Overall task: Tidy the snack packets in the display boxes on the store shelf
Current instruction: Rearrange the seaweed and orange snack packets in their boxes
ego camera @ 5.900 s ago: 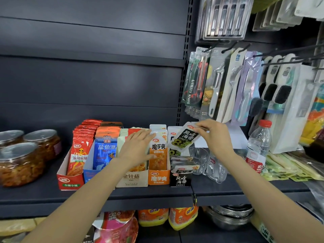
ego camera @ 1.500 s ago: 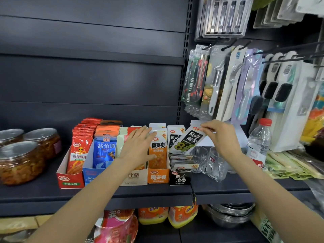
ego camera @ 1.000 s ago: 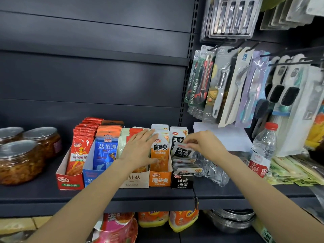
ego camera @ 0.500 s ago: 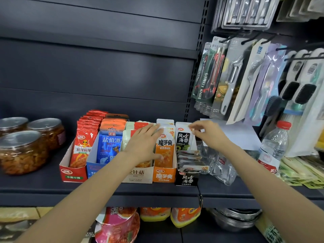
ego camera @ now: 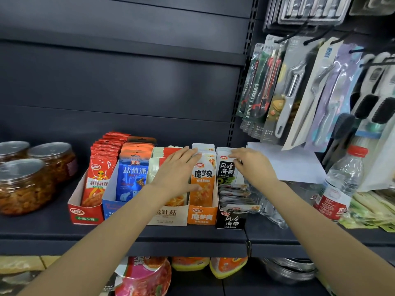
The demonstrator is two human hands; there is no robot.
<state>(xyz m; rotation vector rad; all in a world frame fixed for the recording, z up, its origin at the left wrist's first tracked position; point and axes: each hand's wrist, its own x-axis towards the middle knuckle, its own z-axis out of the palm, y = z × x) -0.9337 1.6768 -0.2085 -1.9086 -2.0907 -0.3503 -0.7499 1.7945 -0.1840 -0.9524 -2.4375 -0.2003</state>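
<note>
Head view, close, facing shelf (ego camera: 149, 236), slightly downward

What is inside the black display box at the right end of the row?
The black display box holds one upright seaweed packet at the back and flat packets piled in front. Anything beneath the pile is hidden.

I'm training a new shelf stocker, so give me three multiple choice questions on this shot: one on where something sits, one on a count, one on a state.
1. Where is the black display box in the row?
A. far left
B. middle
C. far right

2. How many display boxes are in the row?
A. three
B. five
C. seven

3. How do the packets in the black box's front lie?
A. upright
B. slumped flat
C. none there

Answers:
1. C, it ends the row beside the orange box.
2. B, red, blue, white, orange, black.
3. B, they lie stacked and tilted below the right hand.
</note>
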